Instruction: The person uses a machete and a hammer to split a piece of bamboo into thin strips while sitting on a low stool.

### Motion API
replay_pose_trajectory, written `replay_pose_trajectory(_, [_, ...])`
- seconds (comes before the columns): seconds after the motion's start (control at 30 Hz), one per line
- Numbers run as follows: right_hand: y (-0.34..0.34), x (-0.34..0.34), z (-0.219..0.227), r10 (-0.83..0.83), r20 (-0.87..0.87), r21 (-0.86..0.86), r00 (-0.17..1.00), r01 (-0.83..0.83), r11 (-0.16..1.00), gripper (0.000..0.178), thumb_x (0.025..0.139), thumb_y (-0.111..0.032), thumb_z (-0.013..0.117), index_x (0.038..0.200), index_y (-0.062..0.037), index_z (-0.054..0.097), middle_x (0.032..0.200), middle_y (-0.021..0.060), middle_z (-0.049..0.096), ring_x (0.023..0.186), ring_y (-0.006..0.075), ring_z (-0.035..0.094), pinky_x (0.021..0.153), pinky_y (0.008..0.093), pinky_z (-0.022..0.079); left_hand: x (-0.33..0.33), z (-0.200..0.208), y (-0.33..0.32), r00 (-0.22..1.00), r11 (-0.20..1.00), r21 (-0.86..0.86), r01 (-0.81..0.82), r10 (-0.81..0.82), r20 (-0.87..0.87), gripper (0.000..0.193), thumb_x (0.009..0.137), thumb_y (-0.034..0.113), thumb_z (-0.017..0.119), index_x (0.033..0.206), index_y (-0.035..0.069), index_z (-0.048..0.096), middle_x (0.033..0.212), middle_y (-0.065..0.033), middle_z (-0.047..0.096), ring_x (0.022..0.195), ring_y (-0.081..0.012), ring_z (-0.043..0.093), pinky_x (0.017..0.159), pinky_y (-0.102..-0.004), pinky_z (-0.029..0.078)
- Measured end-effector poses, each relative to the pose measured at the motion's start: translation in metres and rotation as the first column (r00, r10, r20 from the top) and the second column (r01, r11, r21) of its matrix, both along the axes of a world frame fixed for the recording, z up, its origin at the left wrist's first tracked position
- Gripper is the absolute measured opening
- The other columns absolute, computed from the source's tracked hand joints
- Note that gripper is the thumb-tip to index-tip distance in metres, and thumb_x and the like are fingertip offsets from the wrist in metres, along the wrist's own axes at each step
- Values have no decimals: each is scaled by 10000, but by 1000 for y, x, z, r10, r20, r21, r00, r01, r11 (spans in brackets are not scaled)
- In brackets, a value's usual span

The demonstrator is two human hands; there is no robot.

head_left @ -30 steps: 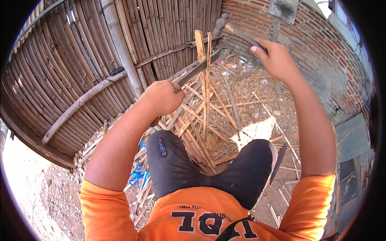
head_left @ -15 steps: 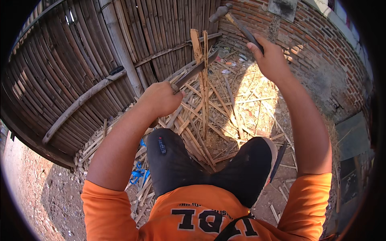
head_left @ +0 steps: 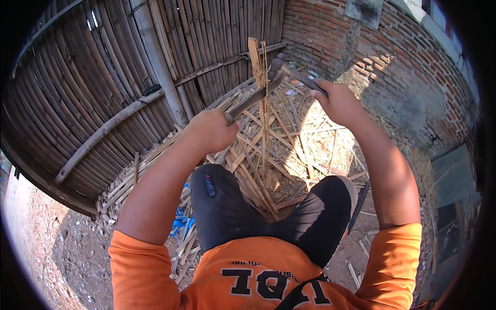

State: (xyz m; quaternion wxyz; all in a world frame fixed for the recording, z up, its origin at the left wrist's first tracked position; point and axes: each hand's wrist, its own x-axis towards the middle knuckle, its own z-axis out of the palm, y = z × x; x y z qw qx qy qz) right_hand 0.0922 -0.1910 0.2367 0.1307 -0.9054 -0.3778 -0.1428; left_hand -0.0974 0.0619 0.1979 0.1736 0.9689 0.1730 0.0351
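Note:
My left hand [head_left: 211, 130] is wrapped round the handle of a machete [head_left: 251, 103]. Its long dark blade slants up to the right, lodged across an upright wooden strip [head_left: 256, 61] that is split partway down. The lower length of that strip stands between my knees, among loose pieces. In my right hand [head_left: 338, 105] is a hammer [head_left: 307, 81], gripped by its handle. The hammer's head is right by the blade's far end, beyond the strip; whether they touch I cannot tell.
Split wooden strips [head_left: 251, 182] litter the ground around my legs. A slatted bamboo wall [head_left: 113, 67] rises on the left, a brick wall [head_left: 413, 77] on the right. Blue cord [head_left: 180, 223] lies beside my left thigh. A long dark object [head_left: 358, 207] is beside my right thigh.
My right hand and the hammer have come down from a raised position to the machete's far end. The machete sits slightly lower on the strip, still in my left hand.

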Motion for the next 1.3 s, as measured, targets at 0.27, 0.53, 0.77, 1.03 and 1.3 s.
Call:
replay_pose_trajectory(0.27, [-4, -2, 2, 8, 50, 304, 999, -23, 952, 409, 1022, -376, 605, 1297, -77, 654, 864, 205, 703, 785, 350, 684, 737, 450, 511, 6, -24, -2, 993, 999, 19, -31, 29, 119, 636, 942, 485, 600, 1002, -146, 647, 960, -350, 680, 996, -484, 666, 899, -519, 514])
replay_pose_trajectory(0.53, [-4, 1, 7, -28, -94, 299, 995, 55, 953, 383, 1020, -359, 607, 1237, -51, 678, 871, 194, 696, 794, 348, 678, 744, 451, 506, 8, -31, -14, 990, 999, 47, 7, -14, 143, 586, 942, 451, 604, 971, -133, 649, 919, -338, 686, 944, -497, 673, 864, -539, 524])
replay_pose_trajectory(0.77, [-11, 3, -31, -30, -36, -12, 999, 29, 1000, 395, 1001, -374, 647, 1277, -91, 669, 767, 144, 660, 696, 250, 627, 697, 417, 495, 12, -28, -15, 994, 997, 77, -4, -5, 107, 583, 944, 460, 599, 985, -119, 643, 924, -334, 688, 955, -492, 675, 871, -541, 528])
replay_pose_trajectory(1.03, [-22, 15, -37, -31, -159, 422, 987, 97, 901, 421, 1008, -381, 628, 1287, -67, 661, 853, 147, 687, 781, 265, 655, 753, 399, 500, 11, -37, -23, 989, 997, 53, -55, 48, 140, 575, 949, 476, 599, 982, -97, 624, 933, -328, 689, 947, -489, 678, 864, -546, 532])
replay_pose_trajectory(1.3, [-62, 32, -106, -44, -397, 527, 917, 267, 807, 528, 1009, -386, 637, 1385, -21, 569, 796, 94, 665, 700, 158, 594, 664, 346, 466, 15, -63, -25, 963, 994, 10, -110, 104, 249, 517, 955, 427, 618, 994, -88, 609, 889, -321, 689, 905, -491, 682, 827, -545, 541])
